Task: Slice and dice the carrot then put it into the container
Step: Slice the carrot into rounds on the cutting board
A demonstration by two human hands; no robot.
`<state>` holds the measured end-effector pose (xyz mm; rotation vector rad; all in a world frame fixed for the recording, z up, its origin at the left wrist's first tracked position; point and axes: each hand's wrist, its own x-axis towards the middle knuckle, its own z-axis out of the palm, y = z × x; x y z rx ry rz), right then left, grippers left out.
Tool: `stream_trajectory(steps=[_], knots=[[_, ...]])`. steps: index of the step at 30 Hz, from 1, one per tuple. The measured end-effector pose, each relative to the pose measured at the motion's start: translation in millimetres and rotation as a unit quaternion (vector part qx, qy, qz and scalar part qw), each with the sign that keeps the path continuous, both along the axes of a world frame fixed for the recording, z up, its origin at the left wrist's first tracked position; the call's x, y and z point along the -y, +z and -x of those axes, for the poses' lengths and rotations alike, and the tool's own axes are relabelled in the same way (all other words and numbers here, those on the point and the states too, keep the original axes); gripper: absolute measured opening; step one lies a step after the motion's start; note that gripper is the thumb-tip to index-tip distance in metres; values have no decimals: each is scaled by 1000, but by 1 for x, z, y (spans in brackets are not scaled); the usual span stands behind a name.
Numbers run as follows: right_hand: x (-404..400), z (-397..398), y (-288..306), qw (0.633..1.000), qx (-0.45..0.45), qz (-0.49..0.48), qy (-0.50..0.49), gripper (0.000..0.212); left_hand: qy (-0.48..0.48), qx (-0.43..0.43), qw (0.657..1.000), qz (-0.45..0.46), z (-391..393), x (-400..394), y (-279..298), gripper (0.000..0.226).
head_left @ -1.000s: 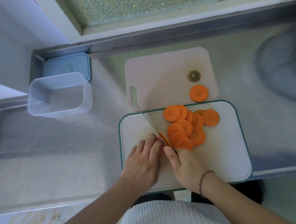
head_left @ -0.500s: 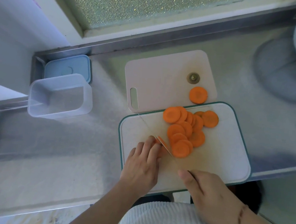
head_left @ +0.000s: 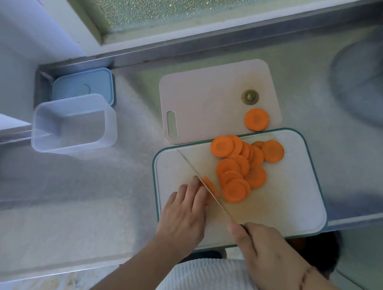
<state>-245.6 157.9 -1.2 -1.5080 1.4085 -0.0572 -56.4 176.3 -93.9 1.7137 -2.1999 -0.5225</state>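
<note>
On the white, green-rimmed cutting board (head_left: 291, 197) lies a pile of orange carrot slices (head_left: 238, 168). My left hand (head_left: 186, 214) holds down the short carrot stub (head_left: 209, 187), mostly hidden under its fingers. My right hand (head_left: 266, 256) grips the handle of a knife (head_left: 203, 179), whose thin blade runs diagonally up-left across the board, right against the stub's cut face. A fresh slice leans on the blade. The clear plastic container (head_left: 74, 125) stands open on the counter far to the left.
A pink cutting board (head_left: 202, 100) lies behind the white one, carrying one carrot slice (head_left: 257, 119) and the carrot's top end (head_left: 250, 96). A blue lid (head_left: 83, 85) lies behind the container. A pale round object sits at the far right.
My right hand drew back toward me with the knife, then the blade came back along the stub. A new slice stands at the blade. My left hand stayed put.
</note>
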Motion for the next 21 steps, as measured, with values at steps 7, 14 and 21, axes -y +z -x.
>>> stream_trajectory(steps=[7,14,21], knots=[[28,-35,-24,998,44,48,-7,75,-6,28,1000,0,-2,0,-4,51],[-9,18,-26,998,-6,-57,7,99,-4,16,1000,12,-1,0,-4,52],[27,-26,-28,998,57,17,-32,37,15,3,1000,21,0,-1,-2,47]])
